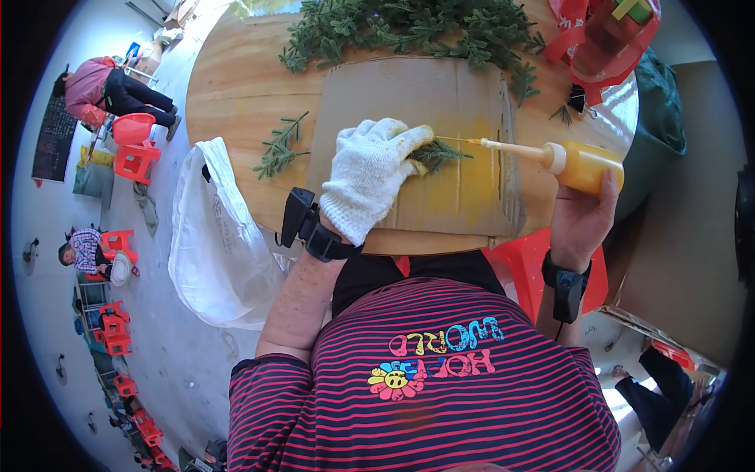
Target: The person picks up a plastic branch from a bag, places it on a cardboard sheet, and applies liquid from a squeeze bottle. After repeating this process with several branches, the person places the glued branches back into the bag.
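My left hand (pixel 370 169), in a white knitted glove with yellow stains on the fingertips, pinches a small green artificial pine sprig (pixel 437 154). My bare right hand (pixel 586 216) grips a squeeze bottle (pixel 590 167) of yellow liquid, tipped on its side. Its long pale nozzle points left, and the thin tip reaches close to the sprig at my left fingers; whether it touches, I cannot tell. Below both hands lies a cardboard sheet (pixel 354 102) with yellow smears. A loose pine sprig (pixel 281 147) rests on the wooden table left of the cardboard.
Many green sprigs (pixel 417 27) are heaped at the round table's (pixel 228 86) far side. A red plastic bag (pixel 602 55) holding a container sits far right, near a black binder clip (pixel 578 97). A white bag (pixel 212 244) hangs at the left edge. Other people sit or bend far left.
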Action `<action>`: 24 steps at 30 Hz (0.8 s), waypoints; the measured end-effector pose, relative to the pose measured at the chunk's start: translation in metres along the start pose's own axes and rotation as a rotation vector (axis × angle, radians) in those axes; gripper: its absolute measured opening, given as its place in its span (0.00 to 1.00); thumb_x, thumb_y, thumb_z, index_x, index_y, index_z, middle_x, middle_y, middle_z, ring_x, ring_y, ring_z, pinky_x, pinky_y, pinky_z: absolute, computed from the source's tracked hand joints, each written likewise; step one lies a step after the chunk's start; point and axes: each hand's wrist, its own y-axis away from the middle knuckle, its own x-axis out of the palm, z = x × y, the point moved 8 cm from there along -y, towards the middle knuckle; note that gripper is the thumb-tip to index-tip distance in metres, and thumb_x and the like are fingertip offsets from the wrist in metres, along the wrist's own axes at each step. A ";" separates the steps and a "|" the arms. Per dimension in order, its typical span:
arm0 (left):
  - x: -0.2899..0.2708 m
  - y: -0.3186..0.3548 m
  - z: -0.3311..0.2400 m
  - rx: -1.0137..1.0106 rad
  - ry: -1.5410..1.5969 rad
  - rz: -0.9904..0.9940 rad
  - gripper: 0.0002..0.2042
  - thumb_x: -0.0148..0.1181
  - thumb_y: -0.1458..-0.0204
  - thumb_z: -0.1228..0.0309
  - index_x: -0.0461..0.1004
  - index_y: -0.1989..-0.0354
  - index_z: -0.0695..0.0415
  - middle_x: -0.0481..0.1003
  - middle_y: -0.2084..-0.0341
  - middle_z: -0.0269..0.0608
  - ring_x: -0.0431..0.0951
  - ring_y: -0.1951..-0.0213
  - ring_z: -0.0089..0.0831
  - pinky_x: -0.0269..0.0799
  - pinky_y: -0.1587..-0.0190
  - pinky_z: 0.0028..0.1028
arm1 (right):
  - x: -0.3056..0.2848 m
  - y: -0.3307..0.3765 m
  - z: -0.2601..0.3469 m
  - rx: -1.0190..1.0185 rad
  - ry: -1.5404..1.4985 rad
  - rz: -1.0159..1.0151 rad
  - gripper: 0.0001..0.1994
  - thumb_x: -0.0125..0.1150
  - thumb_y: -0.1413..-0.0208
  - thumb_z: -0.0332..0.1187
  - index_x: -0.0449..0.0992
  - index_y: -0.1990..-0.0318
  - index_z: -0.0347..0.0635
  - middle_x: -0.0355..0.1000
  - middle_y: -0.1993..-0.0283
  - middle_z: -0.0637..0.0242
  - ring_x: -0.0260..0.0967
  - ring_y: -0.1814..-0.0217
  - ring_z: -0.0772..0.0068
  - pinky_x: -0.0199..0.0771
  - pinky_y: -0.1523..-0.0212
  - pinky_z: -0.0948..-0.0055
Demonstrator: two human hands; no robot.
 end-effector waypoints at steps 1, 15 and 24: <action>0.000 0.000 0.000 -0.002 0.003 -0.003 0.20 0.65 0.65 0.63 0.74 0.59 0.44 0.72 0.66 0.32 0.71 0.60 0.33 0.63 0.58 0.34 | 0.000 -0.001 0.005 -0.044 0.048 0.003 0.17 0.52 0.43 0.37 0.64 0.50 0.37 0.68 0.51 0.60 0.67 0.48 0.65 0.67 0.48 0.64; 0.001 0.003 0.008 -0.091 0.077 -0.042 0.21 0.67 0.67 0.62 0.75 0.59 0.44 0.72 0.67 0.32 0.70 0.60 0.34 0.64 0.58 0.34 | 0.036 -0.001 0.022 -0.251 0.407 0.063 0.20 0.56 0.47 0.29 0.60 0.48 0.36 0.66 0.56 0.63 0.68 0.54 0.72 0.68 0.50 0.72; 0.001 0.004 0.009 -0.106 0.097 -0.018 0.20 0.66 0.67 0.61 0.75 0.60 0.45 0.71 0.67 0.31 0.70 0.60 0.34 0.64 0.58 0.34 | 0.054 0.000 0.015 -0.253 0.494 0.125 0.21 0.58 0.49 0.29 0.60 0.48 0.36 0.66 0.56 0.63 0.67 0.54 0.73 0.68 0.50 0.73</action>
